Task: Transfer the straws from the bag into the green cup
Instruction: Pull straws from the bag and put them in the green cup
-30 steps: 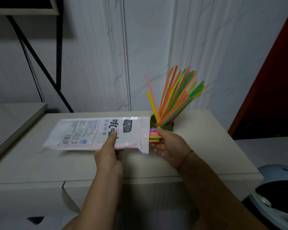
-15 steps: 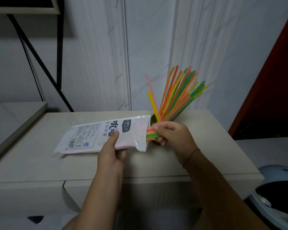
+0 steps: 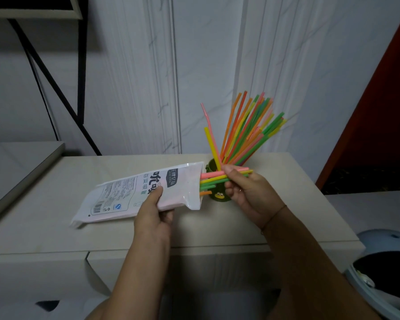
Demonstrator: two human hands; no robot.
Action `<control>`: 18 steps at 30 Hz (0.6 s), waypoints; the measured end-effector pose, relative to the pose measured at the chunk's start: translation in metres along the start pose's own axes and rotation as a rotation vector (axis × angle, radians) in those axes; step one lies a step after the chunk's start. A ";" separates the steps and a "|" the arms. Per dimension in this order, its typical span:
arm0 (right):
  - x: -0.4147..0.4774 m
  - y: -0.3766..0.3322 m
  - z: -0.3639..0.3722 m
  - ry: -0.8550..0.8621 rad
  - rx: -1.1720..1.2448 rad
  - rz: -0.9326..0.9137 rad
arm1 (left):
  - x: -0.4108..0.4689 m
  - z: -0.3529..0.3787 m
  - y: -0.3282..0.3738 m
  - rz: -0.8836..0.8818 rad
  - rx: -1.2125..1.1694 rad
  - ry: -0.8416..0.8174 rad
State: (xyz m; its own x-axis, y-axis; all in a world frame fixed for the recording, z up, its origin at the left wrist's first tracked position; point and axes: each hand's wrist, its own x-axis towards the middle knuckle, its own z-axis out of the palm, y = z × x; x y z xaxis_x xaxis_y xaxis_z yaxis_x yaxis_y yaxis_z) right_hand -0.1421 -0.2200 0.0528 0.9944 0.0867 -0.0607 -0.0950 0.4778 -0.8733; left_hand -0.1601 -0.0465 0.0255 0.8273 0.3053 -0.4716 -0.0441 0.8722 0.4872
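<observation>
A white plastic bag (image 3: 134,192) with printed text lies tilted over the tabletop, its open mouth raised toward the right. My left hand (image 3: 151,211) grips its lower edge near the mouth. A few coloured straws (image 3: 213,179) stick partly out of the mouth, and my right hand (image 3: 245,190) pinches them between thumb and fingers. Just behind them stands the green cup (image 3: 216,196), mostly hidden by bag and hand. It holds a fan of several coloured straws (image 3: 245,132) leaning up and to the right.
The beige table (image 3: 263,227) ends at a front edge just below my wrists. A white panelled wall rises behind the cup. A black metal frame (image 3: 56,88) stands at the back left. A light blue bin (image 3: 383,269) sits on the floor at the lower right.
My right hand closed on the straw ends and drew them further out of the bag to the right. My left hand tilted the bag's mouth upward and shifted the bag right.
</observation>
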 end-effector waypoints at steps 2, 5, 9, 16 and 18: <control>-0.001 0.003 0.004 -0.010 0.004 -0.011 | -0.002 0.001 -0.001 0.004 0.000 -0.003; -0.001 0.001 0.005 0.007 -0.042 -0.042 | -0.003 0.002 0.001 0.021 -0.008 -0.003; -0.002 -0.009 -0.003 0.036 -0.212 -0.088 | -0.002 0.001 0.004 0.040 -0.009 -0.016; -0.005 0.003 0.009 -0.006 -0.230 -0.042 | -0.007 0.004 -0.006 -0.030 0.028 -0.122; -0.004 0.004 0.009 0.041 -0.211 -0.048 | -0.007 0.004 -0.008 -0.026 0.042 -0.107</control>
State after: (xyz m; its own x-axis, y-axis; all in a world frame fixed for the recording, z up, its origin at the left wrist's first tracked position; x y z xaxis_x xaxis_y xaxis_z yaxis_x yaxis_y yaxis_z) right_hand -0.1472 -0.2103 0.0544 0.9990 0.0299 -0.0323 -0.0395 0.2866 -0.9572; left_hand -0.1637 -0.0572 0.0280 0.8831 0.2383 -0.4043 -0.0003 0.8618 0.5072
